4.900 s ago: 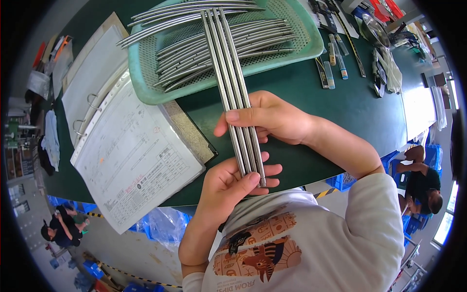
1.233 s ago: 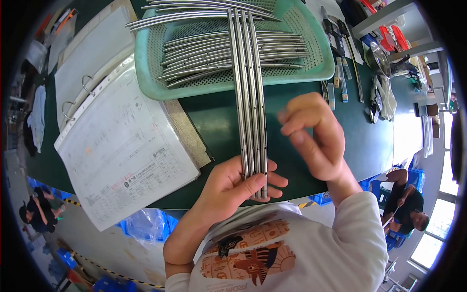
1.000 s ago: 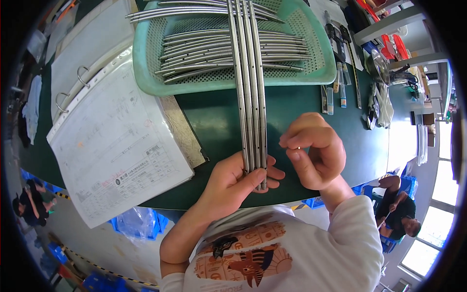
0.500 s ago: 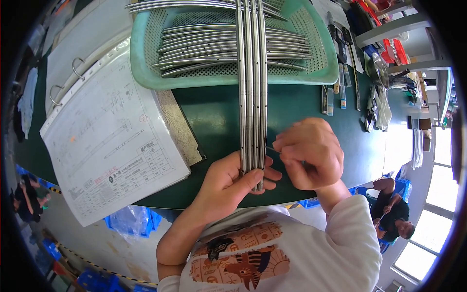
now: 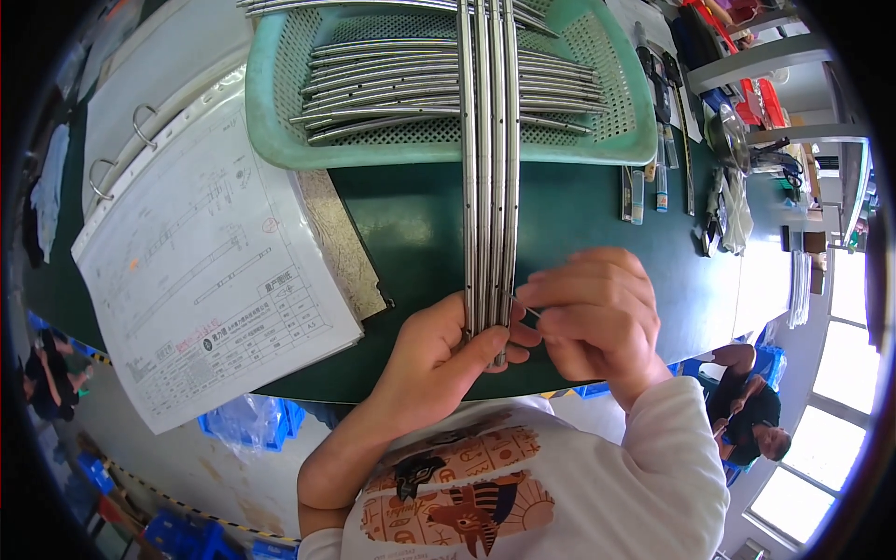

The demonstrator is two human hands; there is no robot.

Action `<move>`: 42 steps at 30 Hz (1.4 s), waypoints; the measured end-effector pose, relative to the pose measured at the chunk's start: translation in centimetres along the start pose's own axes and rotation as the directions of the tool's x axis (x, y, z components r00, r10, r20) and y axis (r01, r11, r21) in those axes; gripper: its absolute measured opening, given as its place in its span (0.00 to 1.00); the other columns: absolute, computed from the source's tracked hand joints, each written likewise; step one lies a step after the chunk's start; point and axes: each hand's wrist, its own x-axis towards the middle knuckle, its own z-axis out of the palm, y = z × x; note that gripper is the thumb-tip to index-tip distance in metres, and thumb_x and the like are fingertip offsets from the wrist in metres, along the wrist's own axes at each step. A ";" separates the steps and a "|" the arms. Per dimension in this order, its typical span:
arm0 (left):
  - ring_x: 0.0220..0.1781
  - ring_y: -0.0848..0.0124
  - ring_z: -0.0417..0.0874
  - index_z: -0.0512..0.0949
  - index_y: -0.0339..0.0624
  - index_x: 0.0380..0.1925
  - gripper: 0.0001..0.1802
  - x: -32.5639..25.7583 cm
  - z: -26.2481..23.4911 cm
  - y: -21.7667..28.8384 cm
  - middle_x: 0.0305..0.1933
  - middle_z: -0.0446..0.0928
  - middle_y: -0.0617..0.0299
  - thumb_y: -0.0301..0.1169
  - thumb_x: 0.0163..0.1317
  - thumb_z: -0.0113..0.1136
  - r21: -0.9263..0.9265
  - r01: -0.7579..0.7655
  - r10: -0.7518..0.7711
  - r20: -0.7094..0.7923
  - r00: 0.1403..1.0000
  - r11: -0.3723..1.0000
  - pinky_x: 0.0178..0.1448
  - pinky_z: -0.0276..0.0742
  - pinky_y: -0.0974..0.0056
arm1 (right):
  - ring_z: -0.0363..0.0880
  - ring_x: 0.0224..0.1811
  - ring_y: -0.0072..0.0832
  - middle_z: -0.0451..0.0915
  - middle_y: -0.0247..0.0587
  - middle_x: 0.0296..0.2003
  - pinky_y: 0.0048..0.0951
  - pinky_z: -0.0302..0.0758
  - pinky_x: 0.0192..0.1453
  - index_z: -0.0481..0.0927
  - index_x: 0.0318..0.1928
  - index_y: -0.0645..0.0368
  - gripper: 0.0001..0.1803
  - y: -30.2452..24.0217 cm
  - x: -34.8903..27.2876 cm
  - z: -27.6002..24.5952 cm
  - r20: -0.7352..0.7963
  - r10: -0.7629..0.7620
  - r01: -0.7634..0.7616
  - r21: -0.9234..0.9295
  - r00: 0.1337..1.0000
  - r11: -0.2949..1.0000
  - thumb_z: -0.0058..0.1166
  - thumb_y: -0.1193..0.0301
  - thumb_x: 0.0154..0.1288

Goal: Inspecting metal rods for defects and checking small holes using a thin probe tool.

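My left hand (image 5: 431, 353) is wrapped round the near end of several long, slim metal tubes (image 5: 489, 210) laid side by side, its thumb pressed across their top. Small dark holes dot the tubes, and their far ends reach over a green basket. My right hand (image 5: 602, 313) is just to the right of them, its fingers closed on a thin metal pin (image 5: 527, 308). The pin points toward the rightmost tube, close to its side; whether its tip is in a hole I cannot tell.
The green perforated basket (image 5: 373, 157) holds more metal tubes (image 5: 392, 91). To the left an open ring binder with drawing sheets (image 5: 219, 271) lies on the green table (image 5: 401, 210). Calipers (image 5: 667, 79) and small tubes lie to the right. A person (image 5: 751, 406) sits farther right.
My right hand has come down slightly, and the pin in its fingers now shows more clearly against the tubes. The left hand keeps its hold; the tubes have shifted slightly right.
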 end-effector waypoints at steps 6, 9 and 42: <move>0.42 0.73 0.80 0.67 0.34 0.52 0.16 0.0 0.0 0.2 0.44 0.78 0.57 0.27 0.66 0.46 0.007 -0.010 0.010 0.006 1.000 1.000 0.44 0.74 0.70 | 0.80 0.28 0.28 0.81 0.36 0.30 0.28 0.76 0.36 0.74 0.34 0.56 0.13 0.3 0.0 0.5 0.012 0.010 -0.010 0.034 1.000 0.999 0.60 0.73 0.45; 0.42 0.74 0.80 0.68 0.33 0.51 0.15 0.0 0.1 0.1 0.43 0.78 0.58 0.26 0.66 0.46 0.012 -0.025 0.025 -0.002 1.000 1.000 0.44 0.74 0.70 | 0.80 0.27 0.27 0.81 0.36 0.30 0.28 0.76 0.35 0.74 0.32 0.56 0.11 0.0 0.2 0.5 0.024 -0.011 0.012 -0.029 1.000 1.000 0.60 0.73 0.45; 0.43 0.71 0.80 0.67 0.33 0.50 0.14 -0.2 -0.6 0.4 0.45 0.77 0.55 0.27 0.67 0.44 -0.075 0.047 -0.041 0.082 0.996 0.996 0.45 0.76 0.68 | 0.72 0.21 0.26 0.76 0.34 0.25 0.26 0.65 0.24 0.79 0.31 0.56 0.10 0.7 -0.3 0.7 -0.021 0.155 -0.149 0.184 0.988 0.972 0.60 0.76 0.43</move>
